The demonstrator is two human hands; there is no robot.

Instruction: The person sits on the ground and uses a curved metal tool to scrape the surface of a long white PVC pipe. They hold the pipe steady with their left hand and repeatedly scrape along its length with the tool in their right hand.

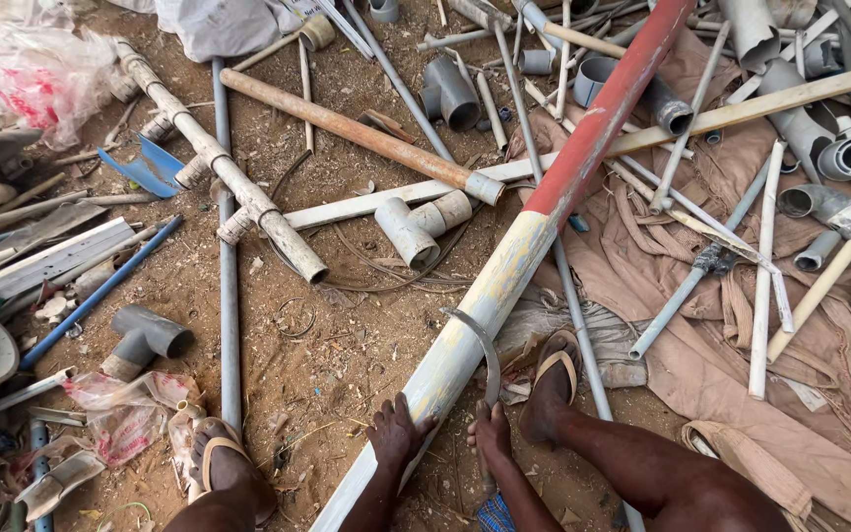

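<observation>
A grey elbow fitting (145,338) lies on the dirt ground (347,345), left of the long white-and-red pipe (504,271). The left hand (398,431) presses spread fingers on this pipe's lower end. Just right, the right hand (491,433) grips a curved blade (483,345) arching over the pipe.

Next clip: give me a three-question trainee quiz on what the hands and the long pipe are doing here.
1. True or false: the left hand rests on the long white-and-red pipe.
2. What does the right hand hold?
A. a hammer
B. a curved metal blade
C. a grey elbow fitting
3. Fill in: the far end of the long pipe is painted ____.

Key
1. True: the left hand presses on the pipe's near, white part.
2. B: the blade arcs from the hand up over the pipe.
3. Red.
</observation>
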